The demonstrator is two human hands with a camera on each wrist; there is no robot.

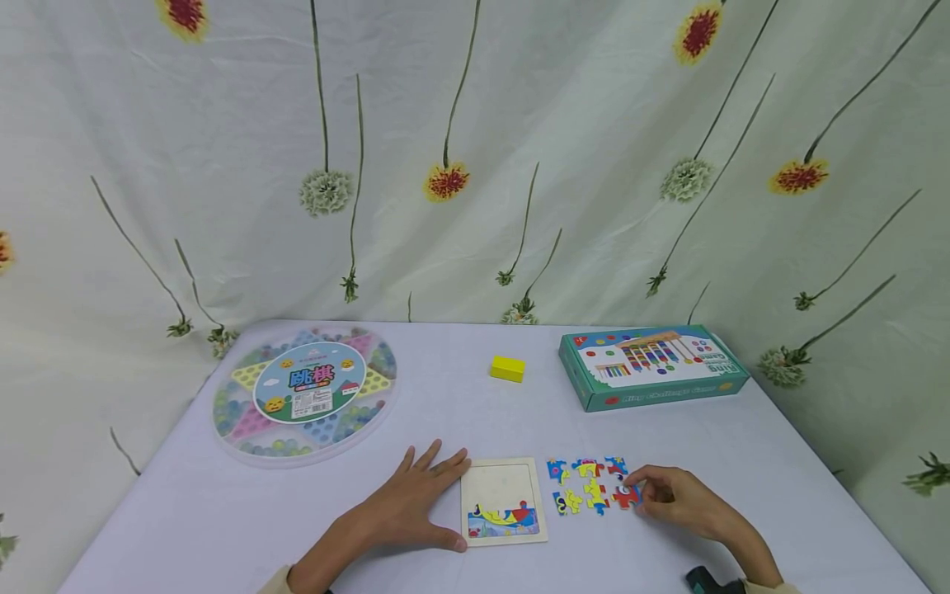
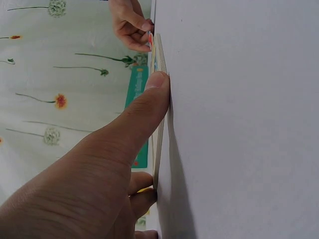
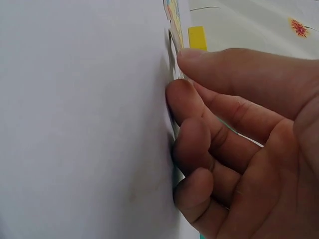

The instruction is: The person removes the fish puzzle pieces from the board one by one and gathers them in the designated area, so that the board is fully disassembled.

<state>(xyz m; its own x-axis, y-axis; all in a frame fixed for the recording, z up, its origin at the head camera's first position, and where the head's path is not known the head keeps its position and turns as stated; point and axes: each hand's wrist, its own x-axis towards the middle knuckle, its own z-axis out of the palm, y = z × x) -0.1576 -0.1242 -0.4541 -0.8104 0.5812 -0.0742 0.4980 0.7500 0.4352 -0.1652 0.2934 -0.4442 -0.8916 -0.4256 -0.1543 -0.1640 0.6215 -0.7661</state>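
Note:
A square wooden puzzle tray (image 1: 499,487) lies on the table, its lower part filled with joined pieces of a colourful picture. My left hand (image 1: 416,507) rests against its left side, fingers spread, the thumb (image 2: 158,82) at the near corner. Right of the tray lie several loose jigsaw pieces (image 1: 595,493) in blue, yellow and red. At their right side my right hand (image 1: 683,499) pinches a red jigsaw piece (image 1: 626,497) between thumb and forefinger. The other right fingers (image 3: 192,144) are curled by the tabletop; the pinched piece is mostly hidden in the right wrist view.
A yellow block (image 1: 508,369) sits farther back. A round Chinese checkers set (image 1: 245,437) with marbles lies at the left. A green game box (image 1: 653,367) stands at the back right. A flowered cloth (image 1: 475,124) hangs behind the white table (image 1: 445,396).

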